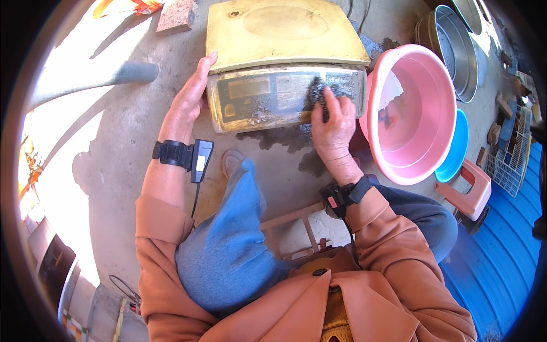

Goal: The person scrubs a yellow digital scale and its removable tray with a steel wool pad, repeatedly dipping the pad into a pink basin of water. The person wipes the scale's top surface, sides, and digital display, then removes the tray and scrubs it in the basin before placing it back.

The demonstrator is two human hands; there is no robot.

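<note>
Before me on the concrete floor stands a weighing scale with a yellowed plastic platform. Its front panel faces me, wet and smeared with grey dirt around the display windows. My left hand braces the scale's left side, thumb near the platform's corner. In my right hand is a dark scouring pad, pressed against the right half of the panel. The pad is slightly blurred, and my fingers partly cover it.
A pink plastic basin holding some water stands just right of the scale. Behind it are a blue basin, a pink plastic stool and round metal pans. A brick and a grey pipe lie to the left.
</note>
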